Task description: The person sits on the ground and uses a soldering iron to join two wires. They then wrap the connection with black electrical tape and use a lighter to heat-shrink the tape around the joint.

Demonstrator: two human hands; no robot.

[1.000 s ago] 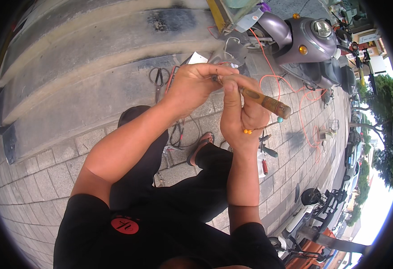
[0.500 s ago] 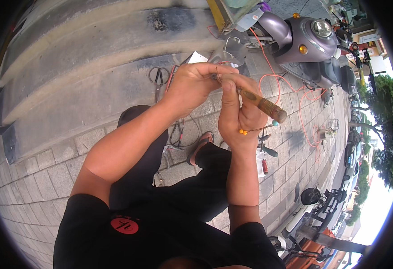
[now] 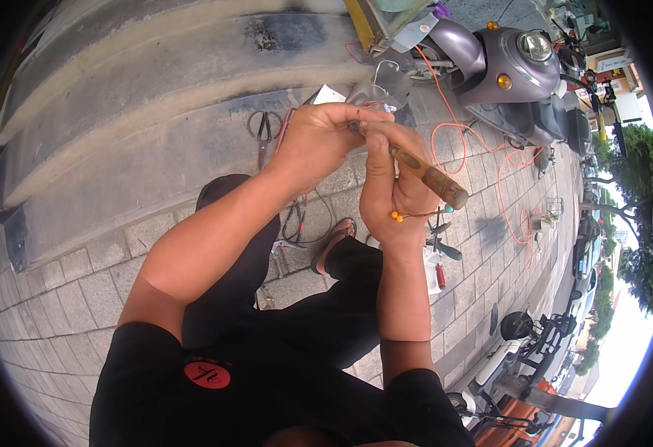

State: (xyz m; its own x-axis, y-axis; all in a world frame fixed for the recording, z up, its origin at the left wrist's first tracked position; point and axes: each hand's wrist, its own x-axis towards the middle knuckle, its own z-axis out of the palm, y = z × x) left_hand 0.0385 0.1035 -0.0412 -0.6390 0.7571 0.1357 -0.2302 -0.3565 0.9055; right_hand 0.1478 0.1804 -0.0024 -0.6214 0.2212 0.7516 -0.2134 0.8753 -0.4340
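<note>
My right hand (image 3: 395, 175) is closed round a hand tool with a brown, ridged handle (image 3: 440, 182), its butt pointing to the lower right. The tool's working end is hidden by my fingers, so its exact kind does not show. Close against it, my left hand (image 3: 325, 143) is closed in a pinch, thumb and fingertips meeting near a small dark piece (image 3: 354, 126). What the left fingers grip is too small and covered to name. A beaded cord bracelet (image 3: 396, 217) circles my right wrist.
Black-handled scissors (image 3: 265, 128) lie on the stone steps (image 3: 155, 97) at left. Below my hands are pliers (image 3: 289, 244) and loose cables; a red-handled screwdriver (image 3: 440, 276) lies right of my forearm. An orange cord (image 3: 499, 186) snakes over the paving towards a parked scooter (image 3: 509, 63).
My right hand and the brown-handled tool have shifted slightly left and down, with the handle turned a little. My left hand has stayed nearly in place.
</note>
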